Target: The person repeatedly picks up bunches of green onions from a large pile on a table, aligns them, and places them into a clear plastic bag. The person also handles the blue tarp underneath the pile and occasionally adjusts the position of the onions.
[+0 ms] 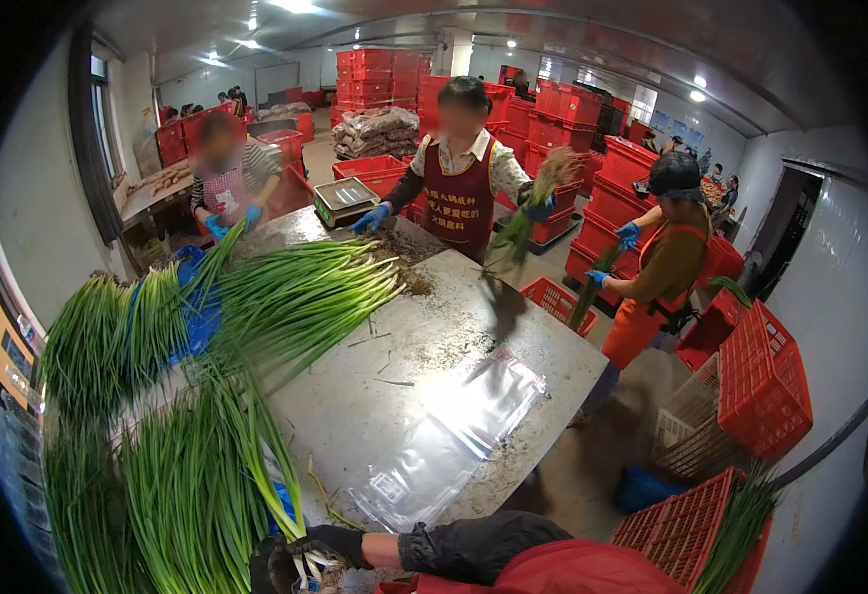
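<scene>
At the bottom edge, my right hand point(336, 544), in a dark glove, reaches in from the right and closes over the pale stems of a few spring onions point(279, 494). My left hand point(269, 569), also dark-gloved and partly cut off by the frame, grips the same stems from the left. White root ends stick out below the gloves, and the green leaves point away from me. A thick pile of spring onions point(185, 482) lies just left of my hands. Clear plastic bags point(422, 468) lie flat on the metal table point(330, 416), right of the held stems.
More spring onions point(307, 289) cover the table's far left. A scale point(344, 199) stands at the far edge. Co-workers in blue gloves stand across and at the right, two holding spring onions. Red crates point(764, 379) stack at right; a crate point(671, 531) near me holds greens.
</scene>
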Tool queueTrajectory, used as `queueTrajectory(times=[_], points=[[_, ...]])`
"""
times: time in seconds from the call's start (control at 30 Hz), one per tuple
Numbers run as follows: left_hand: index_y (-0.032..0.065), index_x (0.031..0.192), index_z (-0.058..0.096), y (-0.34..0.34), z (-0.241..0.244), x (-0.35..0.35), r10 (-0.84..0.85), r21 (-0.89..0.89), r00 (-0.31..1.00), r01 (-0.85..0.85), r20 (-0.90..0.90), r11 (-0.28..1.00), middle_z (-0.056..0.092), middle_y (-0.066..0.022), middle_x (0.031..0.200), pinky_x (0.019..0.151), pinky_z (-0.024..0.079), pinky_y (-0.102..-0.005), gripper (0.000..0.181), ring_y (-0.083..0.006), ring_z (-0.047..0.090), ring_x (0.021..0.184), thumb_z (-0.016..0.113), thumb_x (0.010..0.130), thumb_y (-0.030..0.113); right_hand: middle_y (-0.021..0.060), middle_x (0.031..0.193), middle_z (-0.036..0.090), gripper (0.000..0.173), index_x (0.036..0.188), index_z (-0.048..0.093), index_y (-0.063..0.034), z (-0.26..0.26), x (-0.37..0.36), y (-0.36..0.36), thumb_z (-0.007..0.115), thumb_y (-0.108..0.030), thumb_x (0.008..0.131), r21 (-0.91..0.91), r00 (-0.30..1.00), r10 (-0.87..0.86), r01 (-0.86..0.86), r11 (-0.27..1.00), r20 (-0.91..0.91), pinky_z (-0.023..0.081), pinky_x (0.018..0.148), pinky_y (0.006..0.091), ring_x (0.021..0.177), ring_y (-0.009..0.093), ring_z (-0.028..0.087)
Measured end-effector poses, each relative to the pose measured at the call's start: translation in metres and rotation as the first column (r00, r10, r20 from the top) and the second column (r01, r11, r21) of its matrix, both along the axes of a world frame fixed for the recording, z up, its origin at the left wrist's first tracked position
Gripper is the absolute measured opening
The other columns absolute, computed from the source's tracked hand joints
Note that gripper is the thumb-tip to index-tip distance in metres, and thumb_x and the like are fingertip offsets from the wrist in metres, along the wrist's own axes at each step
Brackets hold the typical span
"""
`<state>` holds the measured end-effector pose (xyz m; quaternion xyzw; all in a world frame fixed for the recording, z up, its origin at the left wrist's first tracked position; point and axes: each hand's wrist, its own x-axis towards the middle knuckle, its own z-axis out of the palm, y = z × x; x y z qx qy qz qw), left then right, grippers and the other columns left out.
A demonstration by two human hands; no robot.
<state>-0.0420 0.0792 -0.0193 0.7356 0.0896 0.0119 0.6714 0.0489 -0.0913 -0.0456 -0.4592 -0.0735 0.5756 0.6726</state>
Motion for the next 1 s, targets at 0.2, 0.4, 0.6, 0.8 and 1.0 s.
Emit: queueTrajectory(times=[0.2,0.4,0.6,0.8,1.0], points=[[0.0027,0.095,0.063,-0.028,0.030,0.004,0.091,-0.419,0.967,-0.187,-0.238,0.889,0.063,-0.0076,0.078,0.058,0.046,-0.0368,0.011,-0.0230,0.060,0.065,0.058,0.087,0.006,0.0003,0.084,0.066,0.024,0.103,0.067,-0.0052,-0.011,0.007,-0.016,0.068,-0.017,0.083,-0.056,0.983,0.058,-0.049,0.997,0.174,0.044,0.062,0.0270,0.071,0.009,0.057],[0.0037,0.093,0.067,-0.044,0.012,-0.005,0.056,-0.595,0.966,-0.201,-0.253,0.778,0.065,-0.0089,0.089,0.066,0.048,-0.0352,0.015,-0.0216,0.061,0.080,0.056,0.089,0.013,0.0071,0.086,0.071,0.021,0.101,0.072,-0.0082,-0.019,0.012,-0.039,0.063,-0.018,0.085,-0.149,0.828,0.161,-0.094,0.984,0.537,0.050,0.072,0.0342,0.079,0.018,0.065],[-0.0003,0.105,0.059,-0.039,-0.046,-0.002,0.065,-0.806,0.953,-0.286,-0.296,0.518,0.065,-0.0119,0.094,0.077,0.055,-0.0378,0.019,-0.0243,0.066,0.082,0.060,0.090,0.010,0.0094,0.099,0.067,0.027,0.109,0.065,-0.0006,-0.031,0.016,-0.053,0.065,-0.016,0.087,-0.051,0.996,0.008,-0.004,0.999,0.085,0.054,0.079,0.0312,0.087,0.018,0.065],[0.0010,0.112,0.059,-0.054,0.007,-0.014,0.158,-0.767,0.922,-0.382,-0.353,0.516,0.067,-0.0083,0.094,0.069,0.058,-0.0254,0.022,-0.0151,0.067,0.078,0.059,0.090,0.004,0.0085,0.083,0.064,0.020,0.103,0.061,-0.0009,-0.001,0.020,-0.062,0.066,-0.008,0.085,-0.074,0.973,-0.158,0.148,0.986,-0.168,0.053,0.061,0.0309,0.068,0.021,0.064],[-0.0023,0.120,0.057,-0.060,0.015,-0.015,0.157,-0.867,0.948,-0.317,-0.276,0.384,0.067,-0.0128,0.100,0.066,0.057,-0.0178,0.028,-0.0128,0.068,0.079,0.053,0.092,-0.003,0.0098,0.095,0.065,0.028,0.114,0.058,0.0014,-0.022,0.028,-0.069,0.062,0.002,0.086,0.048,0.955,-0.160,0.177,0.983,-0.250,0.055,0.074,0.0318,0.084,0.022,0.064]])
